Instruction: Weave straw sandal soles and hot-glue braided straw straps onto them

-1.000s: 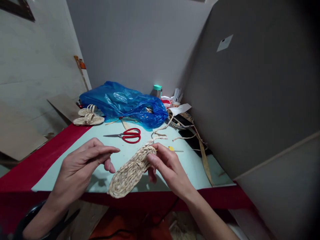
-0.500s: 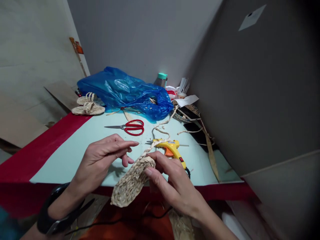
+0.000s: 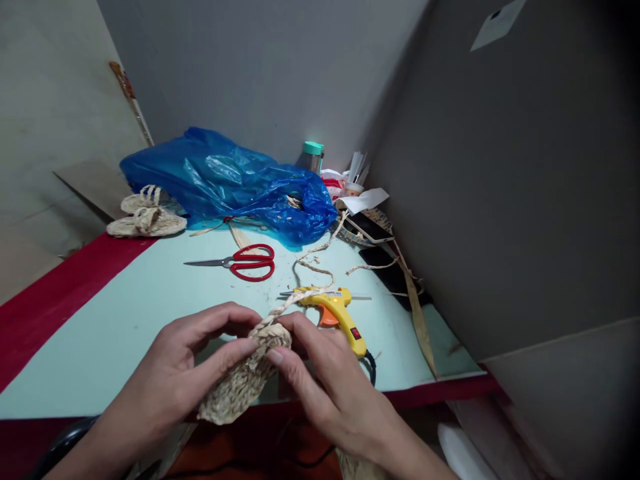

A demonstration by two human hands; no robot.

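Note:
Both my hands hold a flat oval braided straw sole (image 3: 235,393) over the near edge of the pale green table top (image 3: 125,320). My left hand (image 3: 185,363) pinches its far end from the left with thumb and fingers. My right hand (image 3: 325,387) grips the same end from the right. A loose braid tail (image 3: 300,297) runs from the sole's tip up across the table. A yellow glue gun (image 3: 337,310) lies just beyond my right hand.
Red-handled scissors (image 3: 240,261) lie mid-table. A blue plastic bag (image 3: 225,183) fills the back, with a finished straw sandal (image 3: 145,217) at its left. A green-capped bottle (image 3: 310,157), paper and straw strips crowd the back right corner against a grey wall (image 3: 500,200).
My left hand, which hovered open beside the sole, has closed onto its far end. The right hand kept its grip. The camera view shifted and the glue gun came into sight.

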